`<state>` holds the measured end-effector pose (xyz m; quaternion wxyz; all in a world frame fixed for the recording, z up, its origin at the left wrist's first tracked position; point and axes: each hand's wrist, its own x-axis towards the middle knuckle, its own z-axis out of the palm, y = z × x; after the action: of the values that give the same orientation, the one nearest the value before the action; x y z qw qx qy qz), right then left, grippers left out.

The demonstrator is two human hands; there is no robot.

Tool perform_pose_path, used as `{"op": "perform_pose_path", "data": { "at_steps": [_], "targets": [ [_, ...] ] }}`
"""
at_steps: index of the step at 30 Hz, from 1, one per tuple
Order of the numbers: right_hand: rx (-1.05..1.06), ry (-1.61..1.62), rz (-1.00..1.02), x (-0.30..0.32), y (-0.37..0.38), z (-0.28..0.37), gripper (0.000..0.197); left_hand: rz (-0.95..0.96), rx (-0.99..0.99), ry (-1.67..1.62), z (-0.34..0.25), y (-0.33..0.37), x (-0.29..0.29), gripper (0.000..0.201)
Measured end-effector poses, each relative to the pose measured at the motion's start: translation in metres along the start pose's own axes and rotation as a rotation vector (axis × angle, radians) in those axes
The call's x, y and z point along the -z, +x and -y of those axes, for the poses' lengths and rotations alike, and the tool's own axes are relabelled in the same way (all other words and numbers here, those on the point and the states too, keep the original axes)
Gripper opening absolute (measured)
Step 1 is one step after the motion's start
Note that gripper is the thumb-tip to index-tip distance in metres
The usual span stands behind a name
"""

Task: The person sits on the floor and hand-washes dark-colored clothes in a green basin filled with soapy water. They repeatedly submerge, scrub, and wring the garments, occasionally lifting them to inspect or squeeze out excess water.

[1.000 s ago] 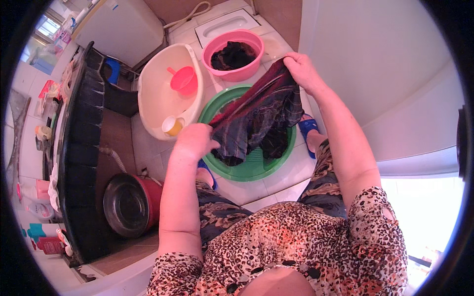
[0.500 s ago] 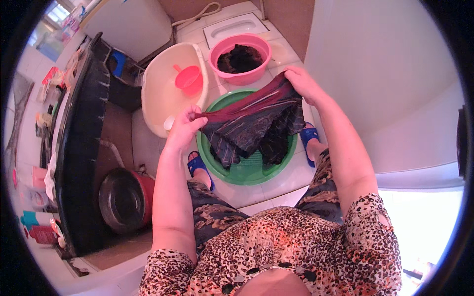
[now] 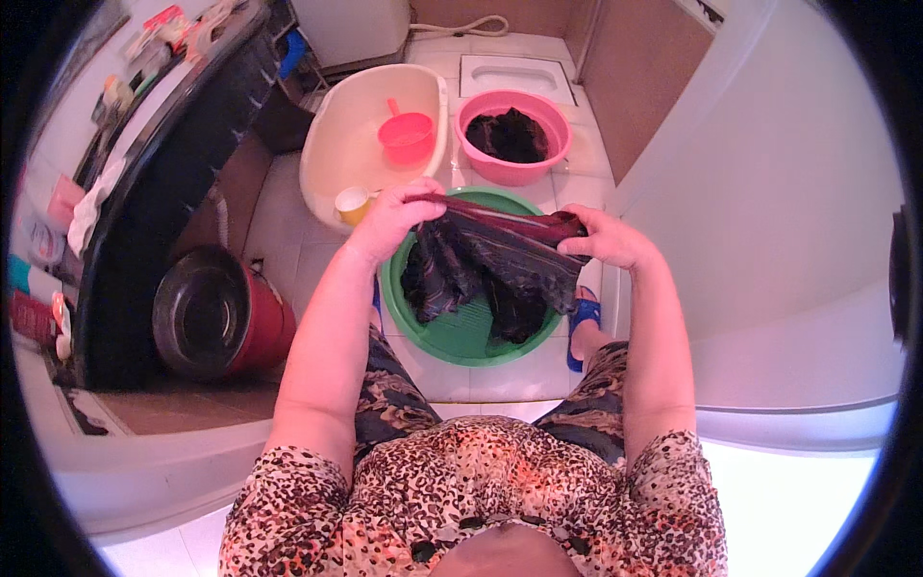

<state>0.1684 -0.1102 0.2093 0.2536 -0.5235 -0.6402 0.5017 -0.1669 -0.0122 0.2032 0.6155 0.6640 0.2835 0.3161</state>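
Note:
A dark, wet-looking patterned garment with a maroon upper band is stretched between my two hands. My left hand pinches one end of the band, and my right hand grips the other, thumb underneath. The cloth hangs down in two bunched parts over a round green basin that has a ridged washboard area inside. Whether the lowest folds rest in the basin is hard to tell. Beyond it stands a pink basin with more dark cloth in it.
A cream tub at the back left holds a red dipper; a yellow-and-white cup sits at its near rim. Left are a dark-topped counter and a red bucket with a dark basin. My blue slippers flank the green basin.
The maroon band has gone from pulled taut and slanted to slacker and more level. My right hand has come down and inward. The whole view has shifted, too.

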Motion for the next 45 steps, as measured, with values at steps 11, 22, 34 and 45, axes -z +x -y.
{"op": "perform_pose_path", "data": {
  "at_steps": [11, 22, 34, 45],
  "targets": [
    [0.26, 1.135, -0.266, -0.078, 0.058, -0.001, 0.028, -0.606, 0.004, -0.451, 0.03, 0.022, -0.083, 0.021],
    [-0.072, 1.505, -0.343, -0.161, 0.074, -0.075, 0.03, -0.34, -0.148, 0.894, 0.081, 0.02, -0.14, 0.037],
    [-0.016, 1.501, -0.246, -0.164, 0.089, -0.114, 0.031, -0.345, -0.145, 0.891, 0.09, 0.023, -0.136, 0.042],
    [-0.226, 1.44, -0.284, -0.13, 0.077, -0.144, 0.035, -0.179, -0.405, 0.965, 0.083, 0.005, -0.177, 0.03]
  ]
}}
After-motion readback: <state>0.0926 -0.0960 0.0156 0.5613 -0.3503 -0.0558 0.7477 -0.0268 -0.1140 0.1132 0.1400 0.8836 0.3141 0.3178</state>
